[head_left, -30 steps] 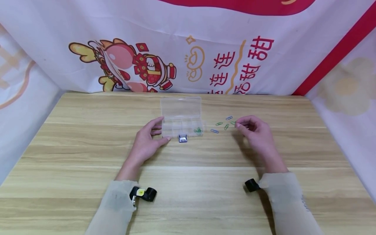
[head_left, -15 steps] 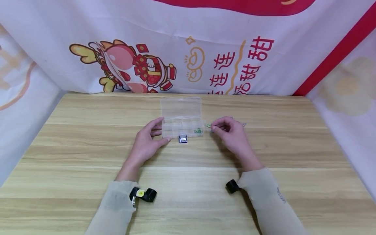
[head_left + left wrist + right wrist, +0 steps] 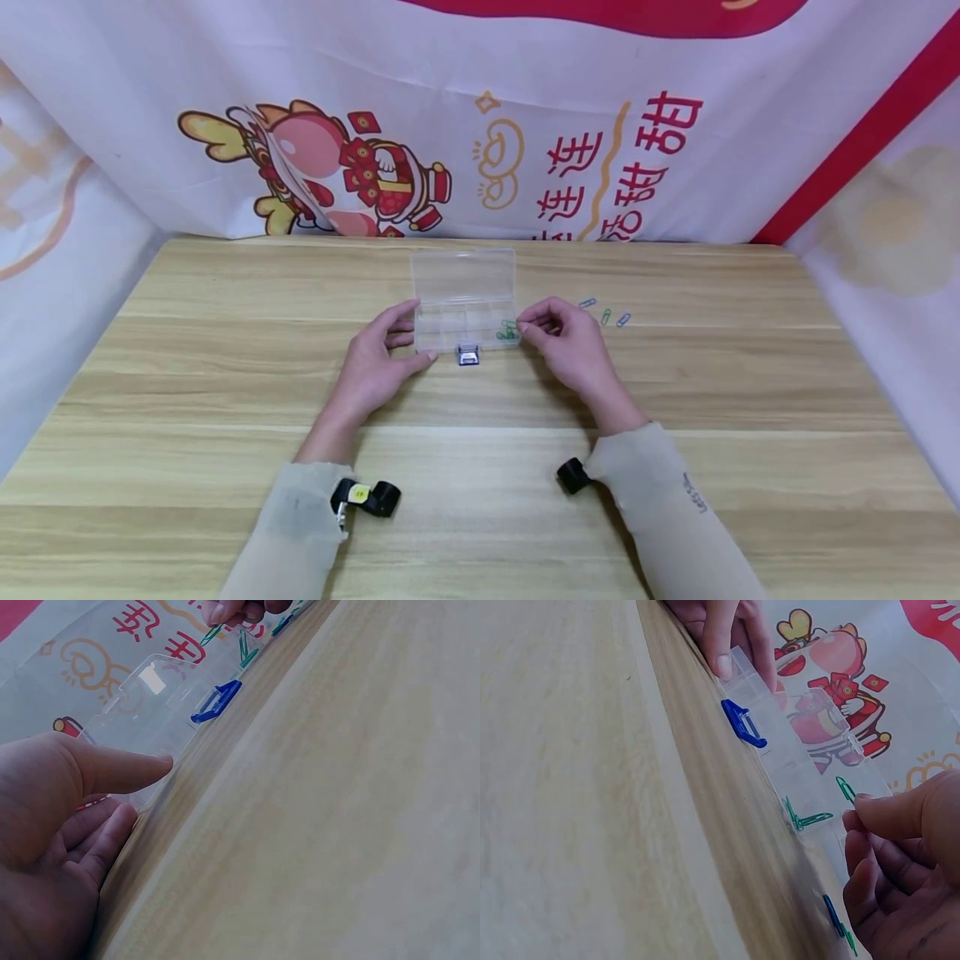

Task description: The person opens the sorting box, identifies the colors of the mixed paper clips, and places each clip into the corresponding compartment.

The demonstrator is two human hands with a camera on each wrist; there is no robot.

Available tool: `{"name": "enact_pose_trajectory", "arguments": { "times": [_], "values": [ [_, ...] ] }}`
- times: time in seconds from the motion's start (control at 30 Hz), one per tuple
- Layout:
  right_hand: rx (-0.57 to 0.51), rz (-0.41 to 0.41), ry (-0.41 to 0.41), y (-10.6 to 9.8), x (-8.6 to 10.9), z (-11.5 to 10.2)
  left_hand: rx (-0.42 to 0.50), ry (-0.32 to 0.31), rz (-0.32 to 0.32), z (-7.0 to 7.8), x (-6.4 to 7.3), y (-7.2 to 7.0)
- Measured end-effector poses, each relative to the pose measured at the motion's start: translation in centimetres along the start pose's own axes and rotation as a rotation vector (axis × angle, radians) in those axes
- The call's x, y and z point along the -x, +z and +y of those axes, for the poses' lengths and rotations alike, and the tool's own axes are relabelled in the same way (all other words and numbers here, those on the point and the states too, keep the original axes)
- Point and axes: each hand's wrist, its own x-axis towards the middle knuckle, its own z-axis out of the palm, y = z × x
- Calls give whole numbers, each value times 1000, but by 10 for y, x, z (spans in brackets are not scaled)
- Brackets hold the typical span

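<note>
A clear plastic compartment box (image 3: 441,327) stands on the table with its lid (image 3: 463,275) raised at the back. My left hand (image 3: 373,360) holds its left end, thumb at the front corner and fingers along the side. Between the thumb and forefinger of my right hand (image 3: 568,346) is a green paper clip (image 3: 845,788), pinched above the box's right end. Several green paper clips (image 3: 812,820) lie in the front right compartment. On the front of the box a blue latch (image 3: 468,357) hangs down.
To the right of my right hand lie loose paper clips on the wooden table (image 3: 480,475): a blue one (image 3: 587,302), a green one (image 3: 606,317) and another blue one (image 3: 623,320). A printed cloth (image 3: 300,67) hangs behind the table's back edge.
My right hand has moved left from the loose paper clips to the box's right end, carrying a green paper clip. My left hand and the box have stayed in place.
</note>
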Motion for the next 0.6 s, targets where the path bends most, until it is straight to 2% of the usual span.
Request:
{"name": "enact_pose_trajectory", "arguments": {
  "times": [0.37,0.6],
  "values": [
    [41,-3,44,2,0,0,-10,-3,-2,2,0,-1],
    [34,26,34,5,3,5,-9,-8,-6,2,2,-1]
  ]
}}
